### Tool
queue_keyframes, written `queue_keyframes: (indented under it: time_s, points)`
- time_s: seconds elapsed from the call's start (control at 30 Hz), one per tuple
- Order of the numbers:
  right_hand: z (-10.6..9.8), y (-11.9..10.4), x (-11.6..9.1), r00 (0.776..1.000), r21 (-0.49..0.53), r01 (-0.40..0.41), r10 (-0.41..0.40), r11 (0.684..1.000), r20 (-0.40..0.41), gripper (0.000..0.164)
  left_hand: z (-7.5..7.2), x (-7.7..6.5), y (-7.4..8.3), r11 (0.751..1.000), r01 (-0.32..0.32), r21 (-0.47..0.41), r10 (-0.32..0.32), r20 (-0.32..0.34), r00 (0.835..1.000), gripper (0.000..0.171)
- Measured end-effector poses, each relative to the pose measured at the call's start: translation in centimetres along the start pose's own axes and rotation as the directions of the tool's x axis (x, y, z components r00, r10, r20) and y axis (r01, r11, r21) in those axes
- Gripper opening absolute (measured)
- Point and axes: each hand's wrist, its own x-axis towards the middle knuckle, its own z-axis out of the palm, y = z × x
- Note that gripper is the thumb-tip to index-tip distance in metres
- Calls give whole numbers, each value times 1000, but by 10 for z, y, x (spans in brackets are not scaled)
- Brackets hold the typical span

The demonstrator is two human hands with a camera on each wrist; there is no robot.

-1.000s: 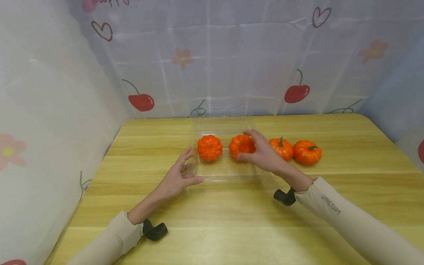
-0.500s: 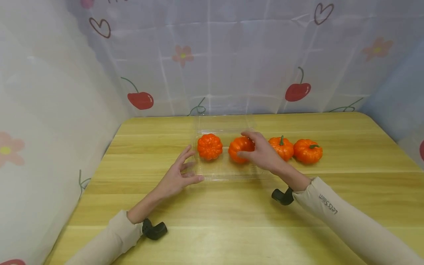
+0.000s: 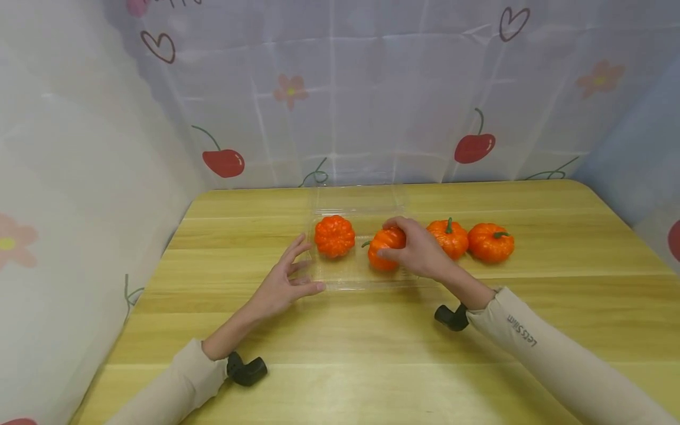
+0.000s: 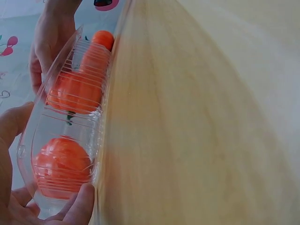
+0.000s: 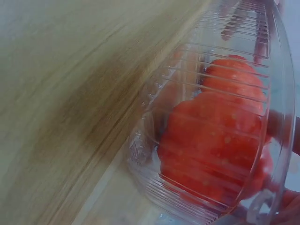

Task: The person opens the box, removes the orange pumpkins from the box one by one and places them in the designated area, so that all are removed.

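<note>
My right hand (image 3: 422,248) grips an orange toy pumpkin (image 3: 385,250) over the right part of a clear plastic clamshell box (image 3: 350,277); its green stem points left. Another pumpkin (image 3: 334,236) sits in the left part of the box, no stem showing from above. Spread around the box's left end, my left hand (image 3: 276,289) keeps its fingers loosely extended. In the left wrist view, the fingertips (image 4: 82,206) are at the low end wall and the thumb is by the rim. Through the clear wall in the right wrist view, the orange pumpkins (image 5: 211,145) appear blurred.
Two more stemmed pumpkins, one partly behind my right hand (image 3: 449,237) and one farther right (image 3: 491,242), stand on the wooden table (image 3: 340,354). The box's clear lid (image 3: 358,198) lies open toward the back curtain (image 3: 372,88).
The pumpkin in my right hand has turned, from hollow-looking underside up to its stem pointing left, and shifted slightly nearer me. My left hand and the other pumpkins stay put.
</note>
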Motion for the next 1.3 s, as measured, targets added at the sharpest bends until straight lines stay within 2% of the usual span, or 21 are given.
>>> queue_keyframes:
  time_s: [0.47,0.73,0.9,1.13,1.3]
  points:
    - [1,5,-4,1000,117,17,-16,993,-16,50,1,1,-1,1000,-2,-3,2,2,1000,97]
    - [-6,13,-11,997,260,61,-50,964,-51,51,-1,0,1,1000,-11,10,11,3,1000,94]
    - [-13,11,-16,996,316,80,-61,945,-72,51,-1,1,1,1000,-17,10,17,5,1000,91]
    - [-18,13,-23,994,319,99,-82,943,-68,60,-1,0,1,1000,-18,6,18,5,1000,91]
    - [-20,14,-30,994,302,99,-79,948,-77,55,-2,-2,0,1000,-16,11,16,12,1000,91]
